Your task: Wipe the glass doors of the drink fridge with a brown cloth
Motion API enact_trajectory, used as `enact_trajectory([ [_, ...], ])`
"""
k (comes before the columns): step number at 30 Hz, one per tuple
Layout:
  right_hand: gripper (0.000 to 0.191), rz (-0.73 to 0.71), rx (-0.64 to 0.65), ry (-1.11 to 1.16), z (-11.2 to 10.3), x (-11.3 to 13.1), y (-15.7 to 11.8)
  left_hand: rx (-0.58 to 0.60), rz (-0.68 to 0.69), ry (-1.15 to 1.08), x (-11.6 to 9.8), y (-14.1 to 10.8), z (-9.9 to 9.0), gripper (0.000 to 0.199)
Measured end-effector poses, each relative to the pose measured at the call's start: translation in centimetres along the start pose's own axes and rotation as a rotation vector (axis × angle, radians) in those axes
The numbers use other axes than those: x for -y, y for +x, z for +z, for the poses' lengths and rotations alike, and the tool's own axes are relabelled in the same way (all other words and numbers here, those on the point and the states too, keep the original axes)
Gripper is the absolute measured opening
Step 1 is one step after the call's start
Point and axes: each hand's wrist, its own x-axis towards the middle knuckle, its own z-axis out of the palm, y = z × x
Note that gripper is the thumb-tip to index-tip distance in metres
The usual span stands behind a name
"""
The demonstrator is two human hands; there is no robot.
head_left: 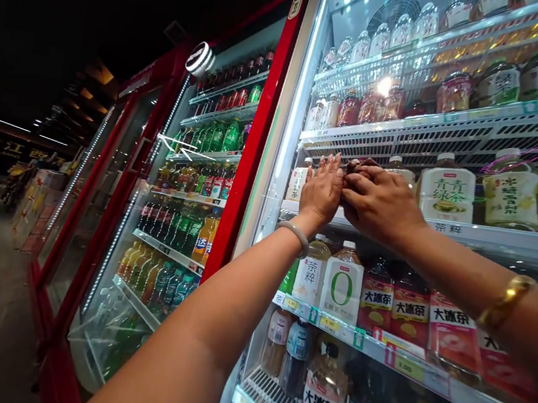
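Before a lit drinks cooler (289, 103), I raise my left hand (321, 192) with fingers extended, beside my right hand (381, 199), its fingers bent near a small dark object (362, 163); I cannot tell whether my right grip closes on it. Bottles (447, 191) stand right.

Dark brown item (362, 162) of unclear shape, mostly hidden behind the right hand (382, 195), near white-labelled tea bottles (447, 191).
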Motion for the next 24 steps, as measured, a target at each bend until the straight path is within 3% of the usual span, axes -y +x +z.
enact_trajectory([
  [2,0.029,0.021,-0.007,-0.010,-0.5,-1.2,-0.5,0.008,0.054,0.040,-0.1,-0.1,0.2,0.062],
  [4,0.032,0.131,-0.041,0.004,-0.3,-2.1,0.1,0.019,0.099,0.067,-0.2,-0.1,0.5,0.061],
  [8,0.032,0.270,-0.054,0.068,1.1,-0.7,2.1,0.012,0.077,0.090,-0.3,-0.1,0.6,0.062],
  [12,0.028,0.101,-0.010,0.046,0.3,0.2,0.0,0.027,0.077,0.123,-0.3,-0.3,0.1,0.064],
  [15,0.027,-0.057,0.027,0.047,-1.5,-2.6,-2.6,0.066,0.095,0.161,-0.5,-0.3,0.1,0.062],
  [17,0.028,0.001,0.015,0.045,-2.3,-4.9,-3.1,0.082,0.094,0.183,-0.9,-0.1,0.3,0.061],
  [19,0.028,0.156,-0.019,0.033,-2.3,-6.2,-2.3,0.094,0.080,0.207,-1.6,0.2,0.5,0.062],
  [21,0.029,0.264,-0.039,0.034,-1.8,-6.1,-1.2,0.103,0.079,0.232,-2.6,0.6,0.8,0.063],
  [24,0.030,0.209,-0.010,0.051,-1.6,-4.6,-1.0,0.097,0.107,0.241,-4.6,0.8,1.1,0.064],
])
